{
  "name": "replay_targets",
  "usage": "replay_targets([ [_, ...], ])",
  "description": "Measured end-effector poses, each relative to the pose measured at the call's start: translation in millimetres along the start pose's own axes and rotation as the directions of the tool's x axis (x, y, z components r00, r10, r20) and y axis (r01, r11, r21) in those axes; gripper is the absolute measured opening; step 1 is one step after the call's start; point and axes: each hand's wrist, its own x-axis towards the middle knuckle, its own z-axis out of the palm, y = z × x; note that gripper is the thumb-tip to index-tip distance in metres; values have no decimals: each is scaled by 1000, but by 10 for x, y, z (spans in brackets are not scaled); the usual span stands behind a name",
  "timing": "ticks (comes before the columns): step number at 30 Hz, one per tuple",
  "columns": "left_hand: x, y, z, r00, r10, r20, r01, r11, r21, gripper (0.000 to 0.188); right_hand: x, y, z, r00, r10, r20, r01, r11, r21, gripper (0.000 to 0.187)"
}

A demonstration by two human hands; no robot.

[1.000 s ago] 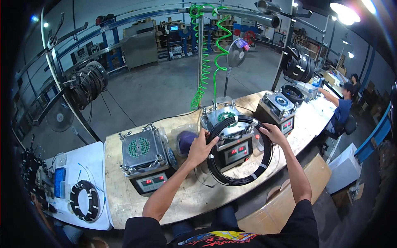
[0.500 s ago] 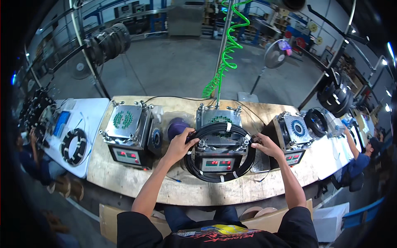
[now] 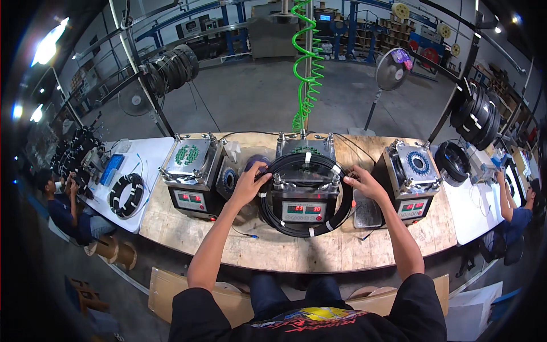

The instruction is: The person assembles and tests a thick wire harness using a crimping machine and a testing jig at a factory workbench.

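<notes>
A large coil of black cable (image 3: 346, 206), bound at intervals with white tape, is held up between my two hands. My left hand (image 3: 248, 185) grips its left side, and my right hand (image 3: 366, 183) pinches the right side with thumb and fingers. Through the ring shows the middle machine (image 3: 304, 211), a dark box with red and green digits on its front panel. Its metal top plate carries a green ring of slots, partly covered by the coil. Loose cable ends with small connectors (image 3: 253, 236) lie on the wooden bench (image 3: 188, 236) near me.
Similar machines flank the middle one, at left (image 3: 191, 176) and right (image 3: 407, 176). A grey metal tray (image 3: 368, 212) lies beside my right forearm. A green spiral hose (image 3: 305, 57) hangs behind the bench. People work at white tables (image 3: 151, 176) on both sides.
The view has shifted, so the bench and machines appear moved, mostly rightward. Both hands still hold the coil before the middle machine, in nearly the same pose.
</notes>
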Motion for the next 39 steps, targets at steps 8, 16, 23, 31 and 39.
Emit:
replay_targets([
  [8, -42, 78, 34, 1000, 10, 6, -10, 1000, 5, 38, -149, 53, 108, 991, -3, -132, -9, 996, -88, 44],
  [16, -427, 95, -330, 991, 88, -102, -86, 996, 23, 28, -914, -133, -185, 950, 91, -298, -195, 920, -340, 27],
  [23, -892, 269, -87, 883, -210, 419, 402, 799, -448, 24, -1408, -413, -25, 955, 232, 185, -289, 865, 410, 33],
  [31, -862, 823, 664, 849, -98, 519, 375, 803, -462, 33, -997, -435, 1446, 977, -37, 209, -67, 880, 470, 32],
  [39, -1042, 1049, 293, 606, -131, 785, 575, 754, -319, 37, -1013, -693, 1300, 989, -139, 57, 112, 936, 334, 22],
])
